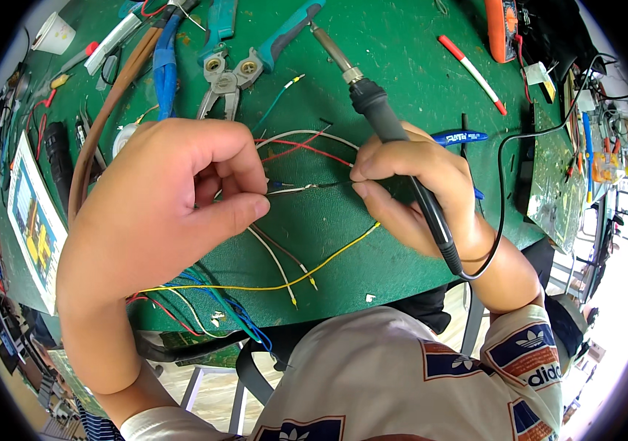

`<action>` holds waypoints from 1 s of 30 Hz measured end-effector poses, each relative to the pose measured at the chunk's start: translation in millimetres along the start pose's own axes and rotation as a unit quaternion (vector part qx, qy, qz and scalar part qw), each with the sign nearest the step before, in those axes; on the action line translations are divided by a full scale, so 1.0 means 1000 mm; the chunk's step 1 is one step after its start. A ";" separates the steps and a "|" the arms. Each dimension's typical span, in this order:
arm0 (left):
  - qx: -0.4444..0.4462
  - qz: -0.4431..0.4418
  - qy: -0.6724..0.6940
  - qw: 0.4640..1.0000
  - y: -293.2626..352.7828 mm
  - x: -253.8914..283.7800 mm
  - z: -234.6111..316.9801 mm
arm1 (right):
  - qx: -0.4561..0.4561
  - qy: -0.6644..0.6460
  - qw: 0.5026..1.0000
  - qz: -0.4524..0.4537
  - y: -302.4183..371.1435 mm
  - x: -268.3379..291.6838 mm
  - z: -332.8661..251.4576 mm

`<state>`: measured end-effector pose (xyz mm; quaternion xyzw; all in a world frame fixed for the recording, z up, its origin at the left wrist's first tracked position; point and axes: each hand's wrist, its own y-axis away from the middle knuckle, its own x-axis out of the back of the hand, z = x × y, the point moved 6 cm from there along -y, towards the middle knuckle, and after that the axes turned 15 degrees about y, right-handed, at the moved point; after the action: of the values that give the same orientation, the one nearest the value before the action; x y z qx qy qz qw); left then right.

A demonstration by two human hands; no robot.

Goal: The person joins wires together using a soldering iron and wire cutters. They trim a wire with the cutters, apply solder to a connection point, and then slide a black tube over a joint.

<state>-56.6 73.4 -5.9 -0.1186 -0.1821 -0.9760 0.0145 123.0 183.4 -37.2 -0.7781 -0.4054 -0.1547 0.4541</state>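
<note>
My left hand (171,202) is closed, thumb and forefinger pinching a thin white wire (287,192). Its bare end meets a black wire (337,183) at a small silvery joint between my hands. The black wire's other side runs to the pinched fingertips of my right hand (439,173). That same hand also carries a soldering iron (371,103), its handle lying across the fingers and its metal tip pointing up and away from the joint. Behind the joint, a red wire (321,152) and other strands curve between both hands. My left palm and some wire ends are hidden.
Wire-stripping pliers (224,84) with teal handles lie beyond my left hand. A yellow wire (255,287) and several loose strands cross the green mat (402,283). The iron's black cord (501,184) loops at right, near a red-and-white marker (472,73) and an orange meter (501,29).
</note>
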 end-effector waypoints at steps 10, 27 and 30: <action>-0.079 0.042 -0.097 0.991 0.003 0.000 0.005 | 0.023 0.023 0.999 -0.011 0.000 0.021 -0.003; -0.082 0.037 -0.102 0.991 0.002 -0.009 0.002 | -0.193 -0.288 0.937 0.042 0.103 0.008 -0.054; -0.085 0.030 -0.112 0.990 0.000 -0.010 0.002 | -0.253 -0.303 0.917 0.066 0.111 0.009 -0.056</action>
<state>-46.1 73.9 -6.4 -0.2334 -0.0957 -0.9676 0.0128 221.2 112.1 -65.6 -0.9014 -0.4189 0.0212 0.1072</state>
